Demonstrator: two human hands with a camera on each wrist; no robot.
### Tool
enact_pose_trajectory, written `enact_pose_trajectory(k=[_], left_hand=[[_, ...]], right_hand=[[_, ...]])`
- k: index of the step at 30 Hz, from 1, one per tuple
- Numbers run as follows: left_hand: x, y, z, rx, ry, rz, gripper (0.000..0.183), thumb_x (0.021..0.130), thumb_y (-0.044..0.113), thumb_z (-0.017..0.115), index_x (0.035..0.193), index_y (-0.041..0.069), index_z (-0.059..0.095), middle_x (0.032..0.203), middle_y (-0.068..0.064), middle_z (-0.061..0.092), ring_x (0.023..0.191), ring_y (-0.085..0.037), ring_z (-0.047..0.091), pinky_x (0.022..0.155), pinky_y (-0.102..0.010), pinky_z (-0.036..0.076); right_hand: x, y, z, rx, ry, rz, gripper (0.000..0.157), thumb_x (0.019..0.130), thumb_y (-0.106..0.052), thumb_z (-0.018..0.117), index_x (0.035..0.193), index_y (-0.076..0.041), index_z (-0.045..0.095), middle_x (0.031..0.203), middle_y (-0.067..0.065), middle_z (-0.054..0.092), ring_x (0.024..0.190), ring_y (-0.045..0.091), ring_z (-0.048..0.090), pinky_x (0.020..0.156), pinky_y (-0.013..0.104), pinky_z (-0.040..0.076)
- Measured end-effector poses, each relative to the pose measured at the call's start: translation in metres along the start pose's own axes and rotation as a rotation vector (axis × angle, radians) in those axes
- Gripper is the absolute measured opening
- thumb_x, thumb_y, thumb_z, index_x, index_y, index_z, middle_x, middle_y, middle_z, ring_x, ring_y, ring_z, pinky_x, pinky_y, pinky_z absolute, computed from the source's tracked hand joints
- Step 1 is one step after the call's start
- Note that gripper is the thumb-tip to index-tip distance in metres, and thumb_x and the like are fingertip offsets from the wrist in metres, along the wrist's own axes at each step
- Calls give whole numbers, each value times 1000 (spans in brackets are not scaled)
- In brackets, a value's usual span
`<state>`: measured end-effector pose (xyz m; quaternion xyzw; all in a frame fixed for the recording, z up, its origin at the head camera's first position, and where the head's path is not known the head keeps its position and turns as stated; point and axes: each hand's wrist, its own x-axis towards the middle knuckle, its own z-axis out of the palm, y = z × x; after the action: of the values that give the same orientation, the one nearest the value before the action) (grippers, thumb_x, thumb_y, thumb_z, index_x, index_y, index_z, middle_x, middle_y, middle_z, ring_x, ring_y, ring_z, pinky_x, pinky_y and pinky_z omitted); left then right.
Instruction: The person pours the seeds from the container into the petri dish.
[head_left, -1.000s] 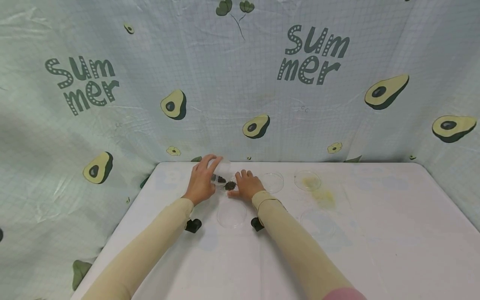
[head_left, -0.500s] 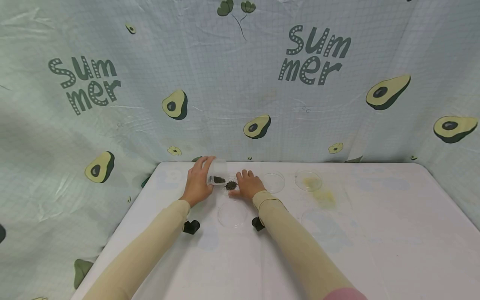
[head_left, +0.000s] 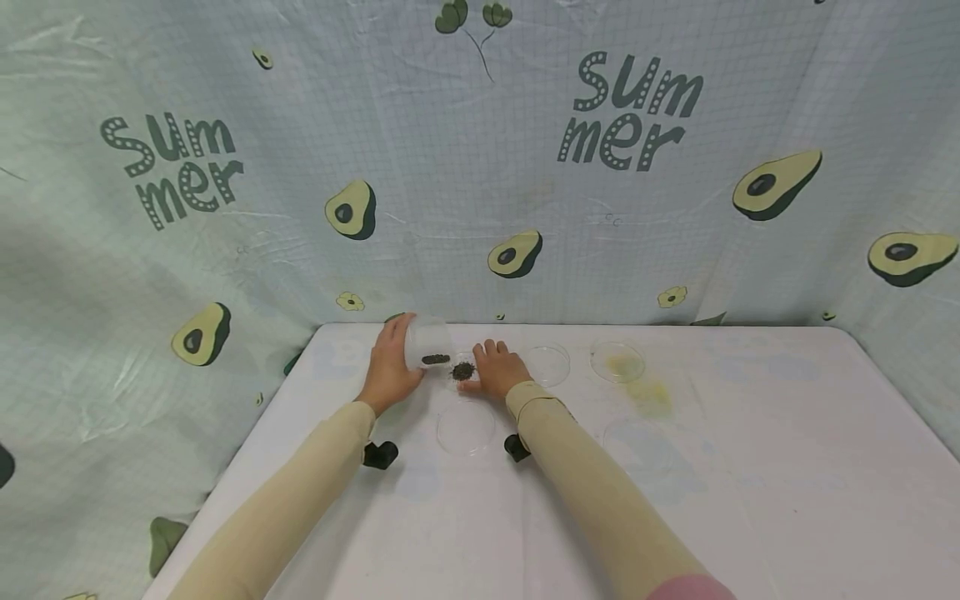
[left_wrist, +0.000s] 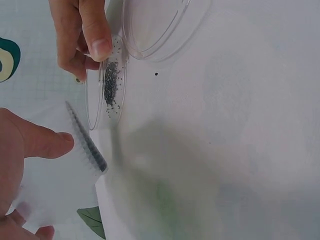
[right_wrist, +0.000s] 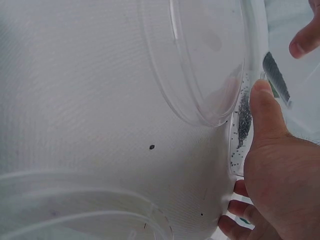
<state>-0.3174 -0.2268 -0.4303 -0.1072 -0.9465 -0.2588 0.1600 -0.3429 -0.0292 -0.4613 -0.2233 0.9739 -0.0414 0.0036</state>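
My left hand (head_left: 389,368) grips a clear plastic cup (head_left: 424,333) near the table's back edge. The cup is tilted, and small dark grains (left_wrist: 89,147) lie along its lower side. Just to the right stands a shallow clear petri dish (left_wrist: 93,107), with a pile of similar dark grains (head_left: 462,372) in its middle and some scattered round it. My right hand (head_left: 498,372) holds this dish at its right side, thumb (right_wrist: 265,102) at the rim. In the right wrist view, the right hand hides part of the dish.
More clear petri dishes stand on the white table (head_left: 750,500): one in front (head_left: 465,452), one right of my right hand (head_left: 567,367), another farther right with yellowish stuff (head_left: 619,363). A stray dark grain (right_wrist: 152,147) lies on the table. A printed curtain (head_left: 420,167) hangs behind.
My left hand has drawn the cup a little left, away from the petri dish, and the cup has turned so its grains lie in a flatter line. My right hand stays in place.
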Motion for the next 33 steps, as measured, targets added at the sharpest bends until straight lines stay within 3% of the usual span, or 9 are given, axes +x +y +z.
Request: enact_pose_trajectory(k=[14,23,33], left_hand=[[-6,-8,-3,-24,-23,-131,94,74,14,82,150,7,27,147,-22,36,134,-40,39,111,-59,25],[-8,-10,-5,-81,-21,-168,96,76,16,82,151,6,23,148,-22,34,135,-40,39,112,-56,32],[-15,-15,-6,-150,-36,-201,102,78,20,80,154,11,13,145,-22,37,134,-40,38,110,-57,33]], right_hand=[[3,2,5,9,-2,-3,76,86,-63,58,135,-5,47,129,13,52,115,28,53,91,41,53],[3,2,4,56,-18,4,77,86,-62,59,135,-4,46,129,15,51,116,29,51,94,43,51],[2,1,3,96,-41,21,79,87,-60,59,139,-3,43,136,17,48,123,32,49,99,44,49]])
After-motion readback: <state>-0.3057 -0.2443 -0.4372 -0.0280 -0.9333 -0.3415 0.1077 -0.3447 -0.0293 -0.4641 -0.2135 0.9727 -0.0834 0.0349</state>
